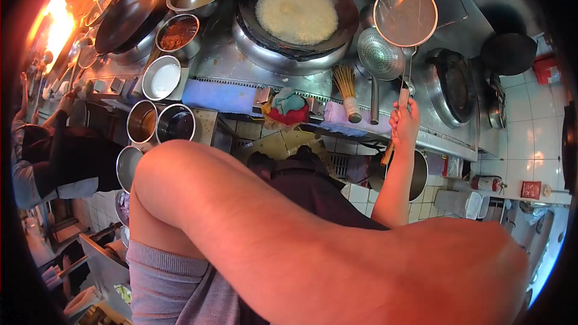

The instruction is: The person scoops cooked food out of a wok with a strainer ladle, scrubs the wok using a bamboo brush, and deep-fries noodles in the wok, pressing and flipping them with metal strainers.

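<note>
My right hand point(404, 121) is closed round the handle of a round fine-mesh strainer point(405, 14), which is raised over the stove's right part. Just left of it a perforated ladle point(381, 54) lies with its handle toward me, beside a bamboo wok brush point(346, 87). A wok point(250, 9) holding pale, foaming liquid point(296, 14) sits on the burner ahead. My left forearm crosses the foreground, bent at the elbow. The left hand point(481, 265) is close to the camera at lower right, its fingers hidden.
Metal bowls line the left, one with red-brown paste point(179, 33), one with white contents point(162, 80). Folded cloths point(288, 105) lie on the stove's front edge. Another wok point(453, 87) sits at right. Flames point(60, 30) rise at far left, near another person point(66, 156).
</note>
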### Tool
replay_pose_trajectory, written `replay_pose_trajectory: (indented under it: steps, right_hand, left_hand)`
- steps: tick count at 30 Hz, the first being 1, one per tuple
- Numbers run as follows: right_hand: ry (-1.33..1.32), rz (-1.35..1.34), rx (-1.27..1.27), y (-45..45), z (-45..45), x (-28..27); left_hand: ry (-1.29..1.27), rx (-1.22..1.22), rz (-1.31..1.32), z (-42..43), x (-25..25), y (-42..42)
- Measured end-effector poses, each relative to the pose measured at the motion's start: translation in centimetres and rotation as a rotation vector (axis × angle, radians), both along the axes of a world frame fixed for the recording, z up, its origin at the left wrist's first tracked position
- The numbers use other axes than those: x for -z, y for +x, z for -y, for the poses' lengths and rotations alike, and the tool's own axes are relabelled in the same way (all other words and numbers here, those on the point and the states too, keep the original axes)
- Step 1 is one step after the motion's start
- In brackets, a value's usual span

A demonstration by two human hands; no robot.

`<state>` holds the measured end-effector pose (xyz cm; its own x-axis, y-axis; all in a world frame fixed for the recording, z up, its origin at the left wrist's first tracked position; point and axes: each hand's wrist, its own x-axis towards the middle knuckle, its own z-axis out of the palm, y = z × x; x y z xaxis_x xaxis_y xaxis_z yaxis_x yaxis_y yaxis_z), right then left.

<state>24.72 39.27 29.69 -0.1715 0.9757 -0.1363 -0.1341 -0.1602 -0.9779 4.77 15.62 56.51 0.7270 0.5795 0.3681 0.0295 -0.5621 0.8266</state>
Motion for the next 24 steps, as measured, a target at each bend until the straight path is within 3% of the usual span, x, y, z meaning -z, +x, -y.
replay_pose_trajectory:
  steps: [5,9,13,17,21,23,24]
  right_hand:
    - [0.055,0.068,0.002,-0.8,0.6,-0.4]
    - [0.025,0.049,-0.008,-2.2,0.6,-0.9]
    - [0.056,0.043,-0.061,-3.6,-0.4,-1.9]
    - [0.096,0.154,-0.062,-4.5,-0.8,-3.3]
    - [0.164,0.357,-0.107,-4.7,-2.5,-3.7]
    - [0.186,0.458,-0.114,-5.0,-3.7,-3.7]
    - [0.214,0.529,-0.141,-4.9,-4.7,-3.3]
  left_hand:
    - [0.027,-0.184,-0.043,2.0,-0.1,-1.7]
    - [-0.243,-0.414,0.057,1.6,3.7,-4.5]
    - [-0.743,-0.683,0.186,-0.9,17.4,-7.4]
    - [-1.082,-1.023,0.133,2.2,36.8,-9.1]
    - [-1.103,-1.26,-0.441,11.5,52.1,-9.0]
    - [-0.75,-0.918,-0.825,16.7,57.5,-9.0]
    - [-1.056,-0.941,-0.757,18.4,59.6,-8.9]
